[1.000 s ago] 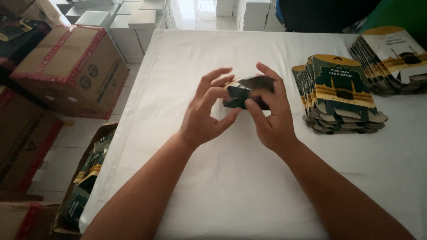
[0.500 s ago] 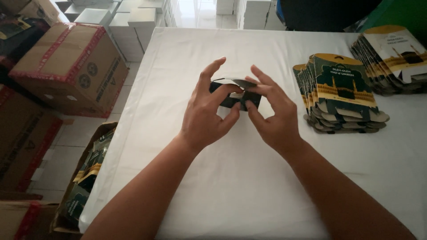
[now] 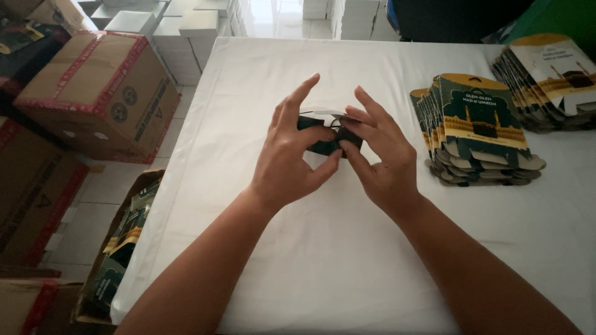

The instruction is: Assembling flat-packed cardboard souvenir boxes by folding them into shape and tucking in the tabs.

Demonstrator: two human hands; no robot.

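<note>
Hands meet above the white counter [image 3: 347, 260], my left hand [image 3: 292, 158] and right hand [image 3: 379, 155] both pinched on a small dark box [image 3: 326, 133] held between them, just over the cloth. A second ago the box sat more in my right hand; now it is centred and squeezed from both sides, its top flap half down. Flat cartons [image 3: 475, 127] wait stacked to my right.

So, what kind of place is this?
Probably a packing or storage room: stacks of flat printed cartons lie on a white table, with taped cardboard boxes on the floor beside it.
</note>
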